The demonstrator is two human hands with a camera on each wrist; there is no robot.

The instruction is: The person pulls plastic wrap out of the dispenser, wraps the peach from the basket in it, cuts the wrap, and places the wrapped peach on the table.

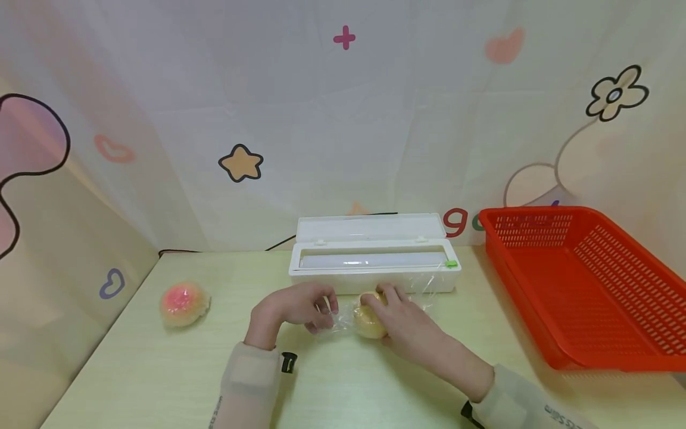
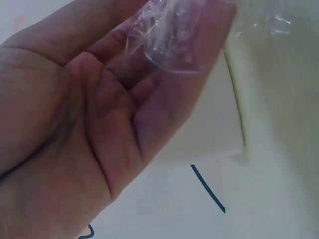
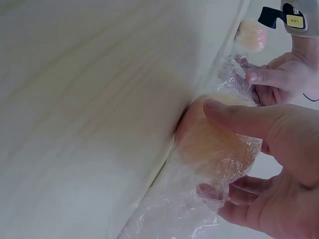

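Observation:
A round, yellow-orange peach (image 1: 368,319) sits on the table in front of the white box, with clear cling film (image 3: 224,169) around it. My right hand (image 1: 409,325) holds this peach through the film, thumb over its top and the other fingers at its far side. To the left, my left hand (image 1: 302,307) pinches a gathered end of the film (image 2: 172,35) between thumb and curled fingers. More loose film trails from the peach on the right, towards the box. Another peach (image 1: 184,304), pink on top, lies apart at the table's left.
Behind both hands stands a white cling film dispenser (image 1: 375,281), its lid raised, with a film roll (image 1: 375,260) inside and a green slider (image 1: 451,263) at the right end. A red plastic basket (image 1: 568,351) stands on the right. A patterned curtain (image 1: 321,119) hangs behind the table.

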